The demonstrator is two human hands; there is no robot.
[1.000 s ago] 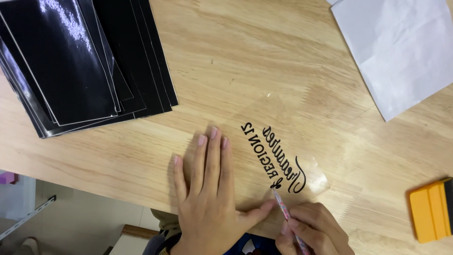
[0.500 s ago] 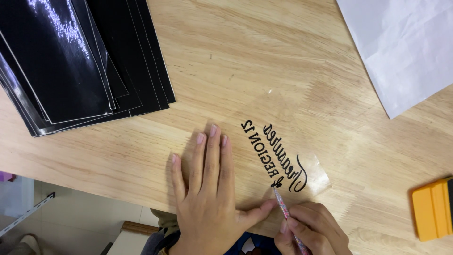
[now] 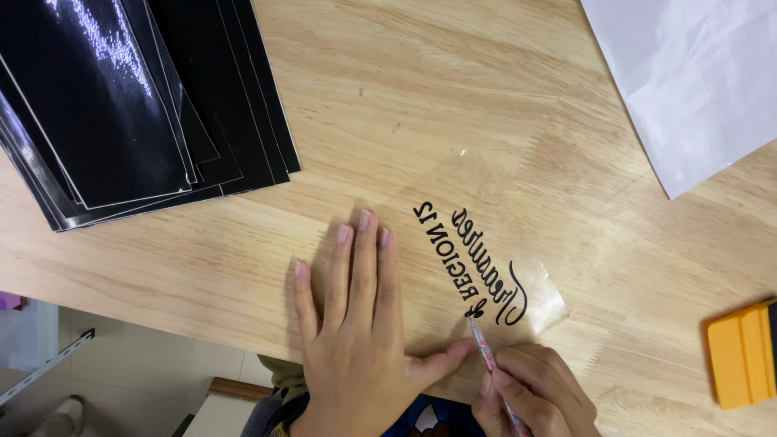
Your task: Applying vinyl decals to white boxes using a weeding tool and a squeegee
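A clear transfer film [image 3: 544, 301] with black cut lettering [image 3: 473, 263] lies flat on the wooden table [image 3: 453, 105]. My left hand [image 3: 360, 320] presses flat on the table just left of the lettering, fingers together and thumb stretched toward the tool. My right hand [image 3: 534, 396] grips a thin patterned pen-like tool [image 3: 488, 360] at the table's near edge. The tool's tip touches the lowest black mark of the lettering.
A fanned stack of glossy black sheets [image 3: 121, 105] covers the far left of the table. A white paper sheet [image 3: 688, 77] lies at the far right corner. An orange squeegee [image 3: 740, 356] sits at the right edge. Floor shows below the table's near edge at bottom left.
Both hands stay almost still. The tool tip keeps close to the lowest end of the lettering, and the view has shifted slightly.
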